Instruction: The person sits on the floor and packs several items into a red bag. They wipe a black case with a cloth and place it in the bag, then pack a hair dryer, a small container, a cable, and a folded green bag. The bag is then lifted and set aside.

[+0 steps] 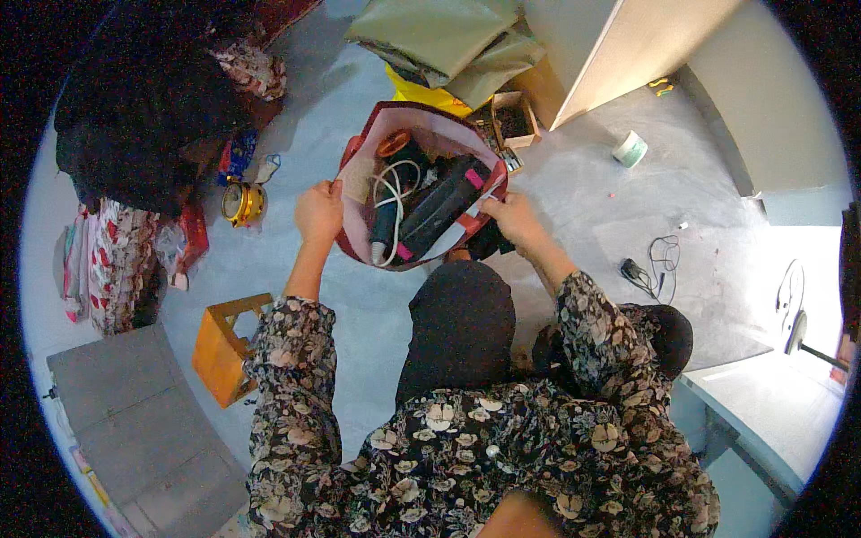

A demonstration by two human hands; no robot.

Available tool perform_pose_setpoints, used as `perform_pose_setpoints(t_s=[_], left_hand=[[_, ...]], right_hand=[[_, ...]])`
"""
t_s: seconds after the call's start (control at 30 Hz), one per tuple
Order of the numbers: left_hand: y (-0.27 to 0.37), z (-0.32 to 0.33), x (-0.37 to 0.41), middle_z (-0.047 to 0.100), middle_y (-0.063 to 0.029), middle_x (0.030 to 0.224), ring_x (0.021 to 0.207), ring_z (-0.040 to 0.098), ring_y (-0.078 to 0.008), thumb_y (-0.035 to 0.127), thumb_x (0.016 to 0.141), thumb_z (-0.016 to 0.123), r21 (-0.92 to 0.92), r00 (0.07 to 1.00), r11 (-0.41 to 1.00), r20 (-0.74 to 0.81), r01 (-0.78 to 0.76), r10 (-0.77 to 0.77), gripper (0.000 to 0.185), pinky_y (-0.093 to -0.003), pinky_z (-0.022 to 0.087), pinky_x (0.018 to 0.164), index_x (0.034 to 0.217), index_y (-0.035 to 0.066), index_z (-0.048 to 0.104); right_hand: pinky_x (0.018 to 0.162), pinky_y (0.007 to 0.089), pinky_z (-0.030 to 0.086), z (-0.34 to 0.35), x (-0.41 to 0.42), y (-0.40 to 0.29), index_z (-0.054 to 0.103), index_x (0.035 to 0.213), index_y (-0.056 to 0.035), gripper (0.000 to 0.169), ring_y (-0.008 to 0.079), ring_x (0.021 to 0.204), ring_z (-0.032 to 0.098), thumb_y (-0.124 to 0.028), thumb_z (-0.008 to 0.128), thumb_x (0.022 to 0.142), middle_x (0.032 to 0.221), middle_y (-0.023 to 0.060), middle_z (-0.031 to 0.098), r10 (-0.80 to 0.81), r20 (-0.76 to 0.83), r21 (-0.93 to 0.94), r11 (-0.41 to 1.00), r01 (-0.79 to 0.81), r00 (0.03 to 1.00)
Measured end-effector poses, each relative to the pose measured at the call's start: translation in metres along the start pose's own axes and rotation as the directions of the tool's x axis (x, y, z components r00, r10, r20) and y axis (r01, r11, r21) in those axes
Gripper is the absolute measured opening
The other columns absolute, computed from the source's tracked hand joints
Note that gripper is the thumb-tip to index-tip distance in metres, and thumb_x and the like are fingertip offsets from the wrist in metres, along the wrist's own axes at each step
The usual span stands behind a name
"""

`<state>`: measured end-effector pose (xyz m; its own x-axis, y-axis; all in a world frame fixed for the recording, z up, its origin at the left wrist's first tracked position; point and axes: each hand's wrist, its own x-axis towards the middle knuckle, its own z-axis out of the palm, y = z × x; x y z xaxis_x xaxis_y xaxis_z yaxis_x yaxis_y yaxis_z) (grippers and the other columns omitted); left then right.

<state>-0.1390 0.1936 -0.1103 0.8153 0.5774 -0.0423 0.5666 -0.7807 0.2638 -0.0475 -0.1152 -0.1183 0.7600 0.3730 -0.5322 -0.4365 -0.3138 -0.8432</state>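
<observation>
A red bag (354, 151) with a pale lining stands wide at the mouth before me. My left hand (319, 210) grips its left rim, and my right hand (514, 216) pinches the right rim near a white strip. Inside lies a long black case (440, 208) with pink ends. Beside it a white cord (398, 202) loops over a dark handled appliance (383, 225). An orange round item (393, 143) sits toward the far side of the bag; what lies beneath these things is hidden.
Behind the bag are folded olive sheets (437, 40), a yellow bag (424, 91) and a small wooden box (514, 118). A tape roll (630, 149) and a black charger (633, 272) lie on the floor to the right. Leftward stand a gold tin (242, 203) and an orange stool (225, 353).
</observation>
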Motion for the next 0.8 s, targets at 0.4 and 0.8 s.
perform_pose_setpoints(t_s=[0.4, 0.8], left_hand=[[0.067, -0.022, -0.016, 0.057, -0.0174, 0.09, 0.082, 0.056, -0.0353, 0.014, 0.077, 0.062, -0.165, 0.835, 0.848, -0.344, -0.504, 0.43, 0.021, -0.0416, 0.045, 0.077, 0.094, 0.002, 0.058], [0.123, 0.053, -0.001, 0.04, -0.0284, 0.124, 0.11, 0.045, -0.043, 0.027, 0.074, 0.07, -0.332, 0.892, 0.834, -0.06, -0.44, 0.447, 0.066, -0.0465, 0.04, 0.091, 0.128, 0.003, 0.039]], right_hand=[[0.059, 0.0341, 0.047, -0.004, 0.01, 0.024, 0.063, 0.086, 0.0026, 0.027, 0.0193, 0.064, 0.06, -0.023, 0.058, 0.081, 0.073, 0.0103, 0.063, 0.143, -0.042, 0.153, 0.979, -0.135, 0.989], [0.073, 0.0414, 0.048, -0.004, 0.019, 0.05, 0.062, 0.087, 0.005, 0.04, 0.034, 0.08, 0.063, -0.032, 0.058, 0.074, 0.083, 0.0239, 0.064, 0.098, -0.135, -0.151, 0.981, -0.118, 0.986]])
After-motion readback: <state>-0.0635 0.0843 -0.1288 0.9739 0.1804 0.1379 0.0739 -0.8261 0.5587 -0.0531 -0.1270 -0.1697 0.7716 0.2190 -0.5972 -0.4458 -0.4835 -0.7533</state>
